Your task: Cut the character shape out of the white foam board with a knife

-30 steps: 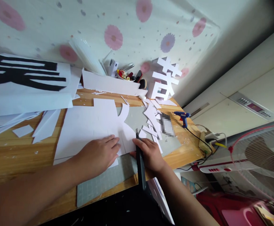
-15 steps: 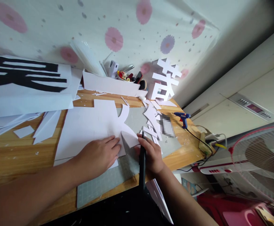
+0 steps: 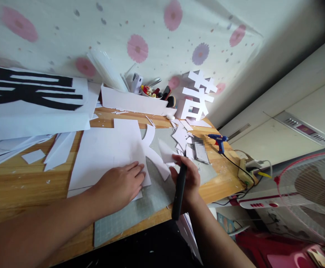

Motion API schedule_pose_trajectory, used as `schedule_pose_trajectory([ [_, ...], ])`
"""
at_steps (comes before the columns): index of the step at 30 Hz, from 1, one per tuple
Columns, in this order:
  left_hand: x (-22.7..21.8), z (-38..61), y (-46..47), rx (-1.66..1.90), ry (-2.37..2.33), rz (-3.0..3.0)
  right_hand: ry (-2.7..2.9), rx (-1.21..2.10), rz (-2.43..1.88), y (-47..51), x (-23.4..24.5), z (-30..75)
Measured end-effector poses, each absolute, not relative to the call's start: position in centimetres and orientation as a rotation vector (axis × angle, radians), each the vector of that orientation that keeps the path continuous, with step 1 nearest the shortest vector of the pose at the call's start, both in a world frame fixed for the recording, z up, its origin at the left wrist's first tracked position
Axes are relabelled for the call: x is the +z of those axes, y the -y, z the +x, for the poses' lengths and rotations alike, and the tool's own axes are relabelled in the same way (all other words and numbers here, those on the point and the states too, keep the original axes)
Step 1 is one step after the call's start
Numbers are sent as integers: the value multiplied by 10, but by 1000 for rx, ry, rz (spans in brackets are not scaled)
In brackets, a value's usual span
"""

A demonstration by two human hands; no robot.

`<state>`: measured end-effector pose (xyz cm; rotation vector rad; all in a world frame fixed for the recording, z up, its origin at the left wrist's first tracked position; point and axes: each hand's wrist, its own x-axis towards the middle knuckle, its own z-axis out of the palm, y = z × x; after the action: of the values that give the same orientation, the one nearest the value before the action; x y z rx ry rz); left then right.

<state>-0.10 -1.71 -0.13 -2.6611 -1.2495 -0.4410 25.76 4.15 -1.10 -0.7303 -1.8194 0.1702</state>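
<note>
My left hand (image 3: 126,182) lies flat with its fingers stretched out on a large white foam board sheet (image 3: 95,160), whose right side is cut into curves. The sheet rests on a grey-green cutting mat (image 3: 112,221). In my right hand (image 3: 190,176) is a black-handled utility knife (image 3: 179,190), its handle end pointing down toward me. A loose white offcut (image 3: 166,150), blurred, touches or sits close to my right fingertips. Just left of that hand, a curved white tongue (image 3: 158,163) of the sheet lies on the mat.
White scraps (image 3: 179,136) lie on the mat near a phone-like object (image 3: 201,150). Beyond are a blue glue gun (image 3: 219,139) and a raised white character (image 3: 198,95). At left lies paper with a black character (image 3: 34,87). A fan (image 3: 313,186) stands at right.
My right hand and the knife have moved right, away from the sheet's edge. The offcut has come away from the curved tongue. My left hand stays on the sheet.
</note>
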Motion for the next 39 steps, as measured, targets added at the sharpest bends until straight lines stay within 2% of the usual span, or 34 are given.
schedule_pose_trajectory([
  [4,1,-4,15,-503,1299,-2709,1741,230,-939,-54,-16,263],
  [7,2,-8,12,-516,1380,-2743,1680,335,-937,-52,-17,262],
  [13,12,-35,-8,-452,1888,-2615,1795,487,-952,-41,-16,256],
  [18,27,-65,-24,-285,2236,-2414,2036,395,-1081,-35,-4,252],
  [25,22,-82,-32,-222,2296,-2306,2510,187,-1416,-39,24,224],
  [31,31,-74,-29,-539,2123,-2233,2183,336,-1479,-51,23,219],
  [36,51,-65,-14,-929,1944,-2084,1752,371,-1137,-57,11,241],
  [39,60,-70,-15,-1375,1950,-1903,1631,277,-937,-58,17,252],
])
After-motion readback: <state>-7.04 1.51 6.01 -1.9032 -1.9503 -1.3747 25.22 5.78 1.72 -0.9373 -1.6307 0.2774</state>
